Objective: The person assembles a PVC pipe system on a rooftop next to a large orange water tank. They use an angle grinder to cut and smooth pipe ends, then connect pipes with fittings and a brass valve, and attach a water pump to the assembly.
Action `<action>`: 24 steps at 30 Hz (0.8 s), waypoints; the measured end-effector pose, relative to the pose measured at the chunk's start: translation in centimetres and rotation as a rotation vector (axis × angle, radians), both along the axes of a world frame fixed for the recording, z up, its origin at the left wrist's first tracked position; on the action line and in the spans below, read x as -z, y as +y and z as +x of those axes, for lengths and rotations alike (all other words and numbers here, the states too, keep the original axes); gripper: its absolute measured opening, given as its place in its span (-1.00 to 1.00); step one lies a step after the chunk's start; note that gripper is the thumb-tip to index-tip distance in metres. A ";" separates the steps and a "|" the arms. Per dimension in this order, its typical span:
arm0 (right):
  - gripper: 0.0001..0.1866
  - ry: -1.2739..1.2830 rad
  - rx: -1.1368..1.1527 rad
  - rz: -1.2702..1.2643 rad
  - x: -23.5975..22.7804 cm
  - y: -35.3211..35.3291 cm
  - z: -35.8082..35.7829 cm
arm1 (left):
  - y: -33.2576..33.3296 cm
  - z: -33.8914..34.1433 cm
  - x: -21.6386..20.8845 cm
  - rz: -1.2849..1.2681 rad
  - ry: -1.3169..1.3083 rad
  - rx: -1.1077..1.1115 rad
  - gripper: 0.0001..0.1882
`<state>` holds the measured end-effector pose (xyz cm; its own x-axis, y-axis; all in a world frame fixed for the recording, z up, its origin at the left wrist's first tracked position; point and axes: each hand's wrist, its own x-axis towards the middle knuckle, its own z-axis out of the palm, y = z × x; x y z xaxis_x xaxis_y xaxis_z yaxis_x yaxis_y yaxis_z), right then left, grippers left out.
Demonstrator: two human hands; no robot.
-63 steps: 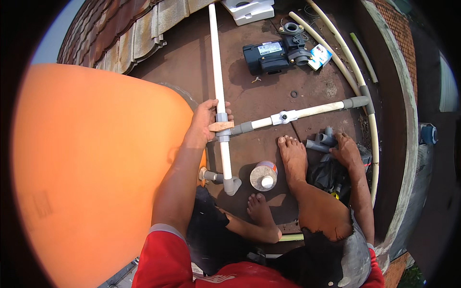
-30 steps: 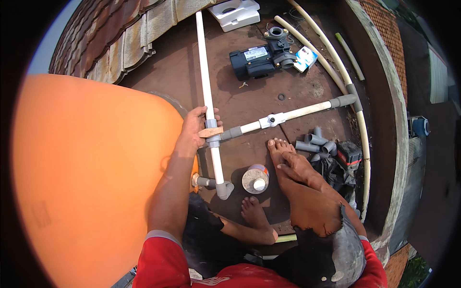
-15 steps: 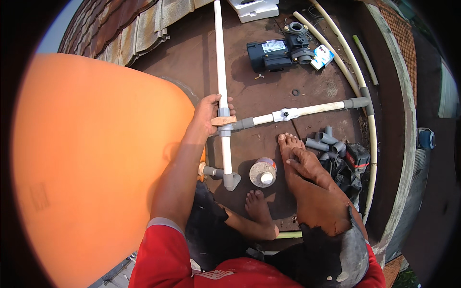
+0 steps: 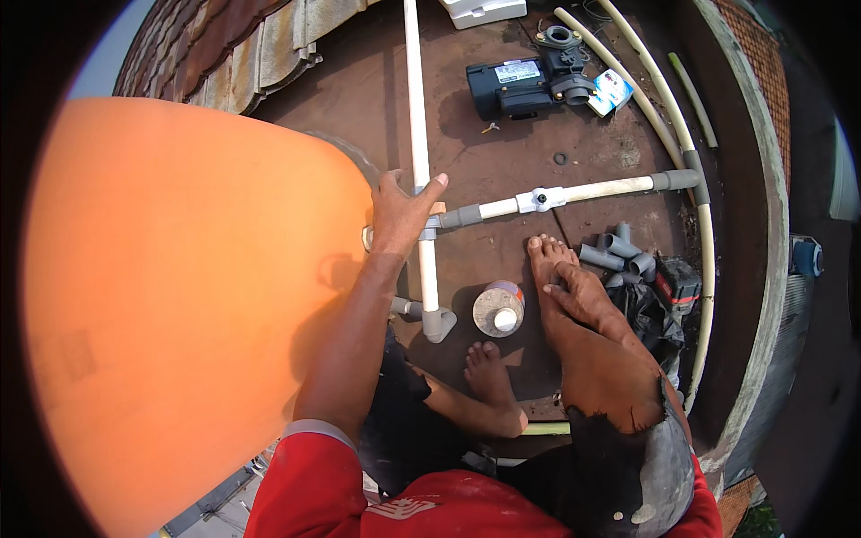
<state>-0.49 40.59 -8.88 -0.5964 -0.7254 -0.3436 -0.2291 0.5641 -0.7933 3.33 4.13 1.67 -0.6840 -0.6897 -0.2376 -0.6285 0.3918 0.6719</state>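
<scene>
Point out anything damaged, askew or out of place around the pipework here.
The dark trousers are torn open over the right knee. Grey pipe fittings lie in a loose heap beside the right foot rather than sorted. The left hand rests on the white pipe; nothing looks spilled.

Rooftop plumbing spot, outdoors in daylight.
A flat brown roof slab (image 4: 502, 170) edged by a low parapet (image 4: 762, 269), with clay roof tiles (image 4: 242, 54) behind, 1 big orange water tank (image 4: 179, 296), a black pump (image 4: 520, 85), white pipes (image 4: 417, 117) and loose grey pipe fittings (image 4: 619, 253).
</scene>
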 end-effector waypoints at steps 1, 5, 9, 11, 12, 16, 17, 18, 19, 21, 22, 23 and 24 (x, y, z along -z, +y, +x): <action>-0.64 0.031 0.002 -0.007 -0.1 -0.1 -0.3 | 1.1 -0.3 0.0 -0.130 -0.020 -0.019 -0.11; -0.64 -0.021 0.014 0.024 0.2 0.2 -0.2 | 2.5 -0.7 -0.7 -0.084 0.072 -0.079 -0.11; -0.64 0.013 -0.011 -0.023 0.6 0.4 -0.2 | 1.0 -0.2 2.0 -0.113 0.196 -0.002 -0.15; -0.64 0.023 -0.020 -0.034 0.7 0.4 0.0 | 0.5 0.0 2.7 -0.088 0.245 0.022 -0.13; -0.64 0.026 -0.013 -0.031 0.7 0.5 0.0 | 0.4 -0.2 2.6 -0.074 0.274 0.034 -0.12; -0.62 0.013 0.015 -0.029 0.6 0.4 0.0 | 0.5 -0.2 2.5 -0.005 0.238 0.026 -0.15; -0.62 0.013 0.012 -0.023 0.5 0.3 0.0 | 0.3 -0.2 2.5 -0.003 0.209 0.027 -0.16; -0.62 0.013 0.009 -0.019 0.4 0.2 0.0 | -0.1 -0.1 2.5 -0.003 0.180 0.029 -0.17; -0.62 0.013 0.006 -0.016 0.2 0.1 0.0 | -0.7 0.0 2.7 0.030 0.191 0.052 -0.18; -0.62 0.008 0.005 -0.006 0.1 0.2 0.0 | -1.0 -0.5 2.2 0.097 0.212 0.101 -0.21; -0.62 0.005 0.006 -0.001 0.1 0.3 0.0 | -0.7 -0.8 1.6 0.125 0.186 0.109 -0.21; -0.61 0.004 0.009 -0.002 0.1 0.5 -0.1 | -0.3 -0.8 0.9 0.152 0.160 0.116 -0.22; -0.61 0.001 0.011 -0.005 0.1 0.5 -0.1 | 0.1 -1.0 -0.2 0.178 0.132 0.122 -0.23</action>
